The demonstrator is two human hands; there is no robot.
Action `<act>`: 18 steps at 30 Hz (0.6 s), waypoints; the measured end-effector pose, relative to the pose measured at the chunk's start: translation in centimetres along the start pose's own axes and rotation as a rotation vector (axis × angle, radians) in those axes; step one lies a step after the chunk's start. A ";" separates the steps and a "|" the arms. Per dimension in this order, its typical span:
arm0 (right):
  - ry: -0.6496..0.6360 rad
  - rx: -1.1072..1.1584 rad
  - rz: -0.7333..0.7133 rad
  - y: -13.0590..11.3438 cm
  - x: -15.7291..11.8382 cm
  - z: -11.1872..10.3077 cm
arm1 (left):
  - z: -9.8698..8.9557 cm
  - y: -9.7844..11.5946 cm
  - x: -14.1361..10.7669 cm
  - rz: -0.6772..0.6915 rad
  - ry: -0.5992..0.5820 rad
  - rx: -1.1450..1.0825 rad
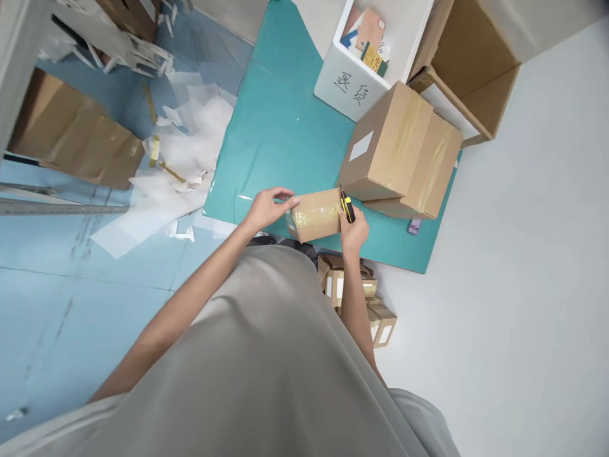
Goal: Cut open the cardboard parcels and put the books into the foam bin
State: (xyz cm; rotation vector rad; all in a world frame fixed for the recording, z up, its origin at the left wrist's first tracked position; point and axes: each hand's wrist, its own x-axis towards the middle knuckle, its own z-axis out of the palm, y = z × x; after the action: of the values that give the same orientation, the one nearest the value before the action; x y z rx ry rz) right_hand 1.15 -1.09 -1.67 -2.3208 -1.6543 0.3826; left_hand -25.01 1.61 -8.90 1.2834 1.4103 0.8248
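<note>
A small cardboard box (316,216), sealed with clear yellowish tape, sits near the front edge of the green-topped table (290,127). At its left end my left hand (270,206) grips the upper corner with thumb and fingers. My right hand (354,233) is closed around a yellow-and-black box cutter (348,208) at the box's right end. The cutter's tip lies close to the box's upper right corner; whether it cuts into the cardboard I cannot tell.
Two larger taped cartons (397,146) stand right of the small box. Behind them are a white bin (333,89) holding small packages and an open carton (476,70). Crumpled white packing sheets (190,139) litter the floor at left. Smaller boxes (380,320) are stacked below the table.
</note>
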 end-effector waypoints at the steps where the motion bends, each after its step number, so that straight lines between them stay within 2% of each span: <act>1: -0.007 0.006 -0.005 0.1 -0.1 -0.2 | 0.1 0.7 0.2 0.002 0.003 0.016; 4: -0.057 0.030 -0.050 0.0 -0.7 -1.0 | 0.4 1.5 0.6 0.003 0.012 0.057; 7: -0.109 0.085 -0.106 -0.6 -2.8 -1.8 | 0.4 1.3 0.7 0.009 0.027 0.065; 10: -0.275 0.117 -0.129 -1.8 -6.1 -2.0 | 0.5 1.1 0.6 0.005 0.045 0.063; 13: -0.414 0.041 -0.181 -3.1 -8.7 -1.5 | 0.6 1.0 0.6 -0.001 0.044 0.048; 18: -0.449 -0.061 -0.230 -4.3 -9.8 -1.1 | 0.5 1.2 0.5 0.013 0.053 0.040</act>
State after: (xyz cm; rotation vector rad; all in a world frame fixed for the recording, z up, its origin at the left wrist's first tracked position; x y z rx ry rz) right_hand -5.33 -9.04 1.48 -2.1590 -2.1354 0.8622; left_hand -24.11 2.29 -8.02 1.3111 1.4687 0.8485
